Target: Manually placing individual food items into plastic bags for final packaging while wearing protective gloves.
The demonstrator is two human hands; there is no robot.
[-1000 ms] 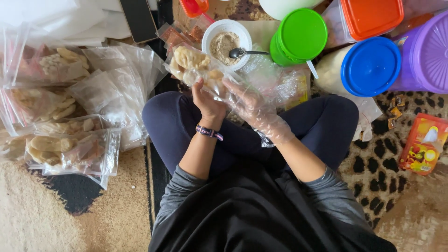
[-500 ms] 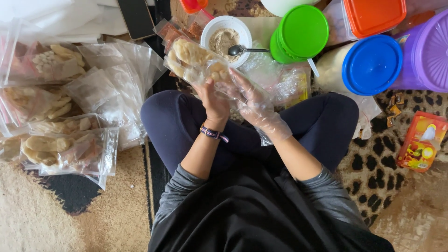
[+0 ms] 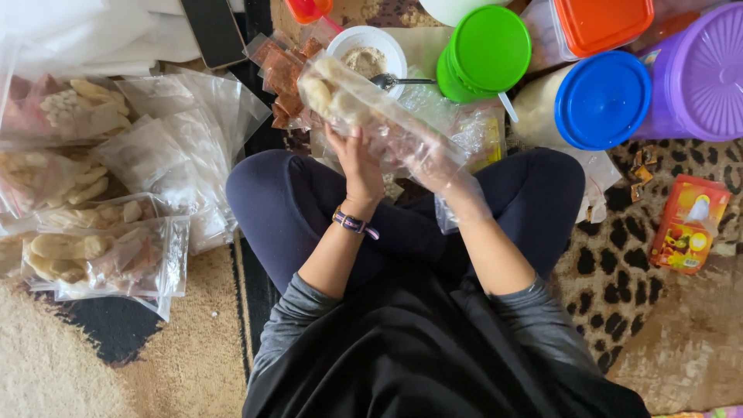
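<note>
Head view: above your crossed legs, your bare left hand [image 3: 357, 166] and plastic-gloved right hand [image 3: 439, 169] both grip a clear bag of pale crackers [image 3: 364, 108]. Just beyond the bag sit a white bowl [image 3: 370, 42] with a spoon [image 3: 396, 80], then green-lidded [image 3: 486, 50] and blue-lidded [image 3: 600, 101] tubs.

I see soft, even daylight with hardly any shadows. Glare glints off the clear bags [image 3: 147, 147] left of the green lid [image 3: 491, 48]. The hands below the lid look slightly motion-blurred; the edges bend mildly.
</note>
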